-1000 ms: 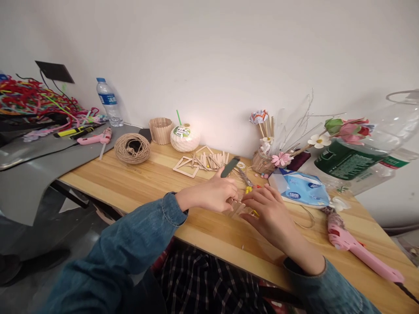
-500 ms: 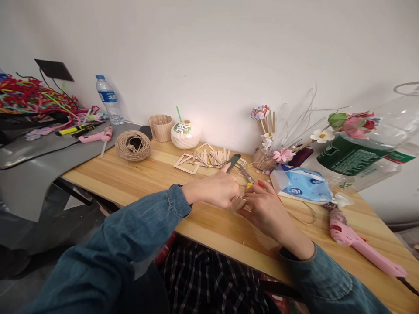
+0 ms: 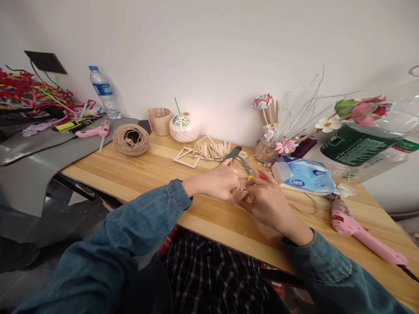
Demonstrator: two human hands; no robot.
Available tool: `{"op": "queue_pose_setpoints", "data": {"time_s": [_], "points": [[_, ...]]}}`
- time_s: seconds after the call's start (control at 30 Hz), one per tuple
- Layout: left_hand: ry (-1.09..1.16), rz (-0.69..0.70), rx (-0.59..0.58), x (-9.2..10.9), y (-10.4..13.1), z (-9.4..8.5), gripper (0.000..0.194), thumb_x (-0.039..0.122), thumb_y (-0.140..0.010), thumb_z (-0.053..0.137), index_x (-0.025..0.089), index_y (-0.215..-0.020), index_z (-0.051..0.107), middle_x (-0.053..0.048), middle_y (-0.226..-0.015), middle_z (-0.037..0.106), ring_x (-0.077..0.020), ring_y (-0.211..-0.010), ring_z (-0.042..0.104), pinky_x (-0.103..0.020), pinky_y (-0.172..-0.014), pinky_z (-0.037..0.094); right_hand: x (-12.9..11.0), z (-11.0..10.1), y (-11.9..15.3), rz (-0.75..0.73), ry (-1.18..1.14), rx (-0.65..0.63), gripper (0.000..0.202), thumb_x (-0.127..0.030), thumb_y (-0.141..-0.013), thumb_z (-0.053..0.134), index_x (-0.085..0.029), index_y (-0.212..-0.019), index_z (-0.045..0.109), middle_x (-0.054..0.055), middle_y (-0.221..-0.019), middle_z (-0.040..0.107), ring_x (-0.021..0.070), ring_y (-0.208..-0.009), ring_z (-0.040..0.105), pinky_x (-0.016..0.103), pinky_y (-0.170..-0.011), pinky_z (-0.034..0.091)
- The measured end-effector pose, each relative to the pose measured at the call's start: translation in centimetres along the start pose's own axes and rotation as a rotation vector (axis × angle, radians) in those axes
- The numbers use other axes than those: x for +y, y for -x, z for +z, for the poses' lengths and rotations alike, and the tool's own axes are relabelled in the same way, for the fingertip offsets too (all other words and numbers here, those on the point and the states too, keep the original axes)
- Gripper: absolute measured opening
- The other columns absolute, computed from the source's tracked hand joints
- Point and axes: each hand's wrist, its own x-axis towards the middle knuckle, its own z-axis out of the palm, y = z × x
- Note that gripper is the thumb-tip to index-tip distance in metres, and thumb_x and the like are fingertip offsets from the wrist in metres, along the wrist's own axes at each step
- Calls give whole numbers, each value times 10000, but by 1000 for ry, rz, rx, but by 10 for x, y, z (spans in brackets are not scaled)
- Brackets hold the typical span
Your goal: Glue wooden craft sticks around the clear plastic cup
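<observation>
The person wore blue denim-like sleeves, the left sleeve (image 3: 131, 226) creased along its length and the right sleeve (image 3: 340, 266) showing a curved seam below the elbow end of its cuff. Each ended in a cuff at the wrist, leaving the left hand (image 3: 222, 181) and right hand (image 3: 268, 203) bare. Over the lap lay dark cloth (image 3: 212, 270) with thin, pale checked lines.
</observation>
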Motion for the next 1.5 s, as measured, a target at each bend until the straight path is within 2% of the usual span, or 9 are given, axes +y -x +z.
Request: {"op": "queue_pose_setpoints", "data": {"time_s": [0.3,0.53,0.73,0.83,0.97,1.13,1.37,1.47,1.5], "points": [[1,-2,40,-4,0,4,220,185,-719,629,153,-506,581,11,-563,537,-153,-703,553,-516,-1077,192,0,-2,-2,2,5,-31,216,-227,-765,604,-201,-553,636,-7,-569,581,134,-619,570,459,-1039,276],[-8,20,81,-2,8,1,78,212,-747,673,168,-698,630,-19,-835,663,-205,-1041,534,-488,-1099,179,-1,-8,-2,-4,-23,-53,128,-190,-726,673,-194,-604,633,5,-644,641,176,-773,612,501,-1057,239],[59,-28,146,-5,18,2,232,308,-727,720,181,-883,605,-44,-1000,661,-252,-1213,426,-529,-1088,168,1,-15,2,19,-142,-74,146,-183,-688,724,-199,-797,627,3,-785,682,212,-888,610,586,-1070,132],[126,-32,181,-6,21,3,165,329,-790,659,193,-874,619,-23,-973,688,-227,-1212,449,-519,-1101,125,3,-21,4,17,-189,-58,181,-167,-687,732,-216,-829,632,3,-836,681,202,-904,614,591,-1080,70],[155,-16,190,-5,20,3,104,269,-838,609,180,-793,638,-6,-893,709,-191,-1156,512,-503,-1113,83,6,-25,3,12,-225,-51,90,-156,-759,671,-221,-714,629,-18,-800,668,164,-876,619,576,-1086,40],[197,-17,185,-3,16,3,78,234,-817,633,185,-759,652,-13,-870,715,-171,-1100,562,-472,-1128,69,6,-19,3,14,-261,-26,192,-211,-847,569,-211,-659,611,-25,-716,648,148,-808,616,552,-1078,113],[242,2,186,-6,13,6,116,232,-826,615,191,-723,649,-11,-848,700,-180,-1044,588,-491,-1119,78,1,-13,6,-31,-212,39,200,-157,-839,537,-193,-650,594,-21,-663,639,141,-727,598,481,-1096,153],[361,-23,294,-14,11,11,81,273,-795,649,213,-845,667,-42,-967,686,-230,-1147,516,-483,-1103,162,8,-14,3,30,-334,77,170,-204,-839,550,-210,-679,610,-33,-670,639,151,-743,599,509,-1097,124],[437,-34,373,-18,10,14,197,298,-769,675,221,-950,657,-67,-1074,655,-248,-1203,468,-468,-1099,194,13,-15,2,84,-431,89,157,-244,-827,574,-219,-678,618,-38,-670,638,154,-737,599,518,-1102,101]]}}
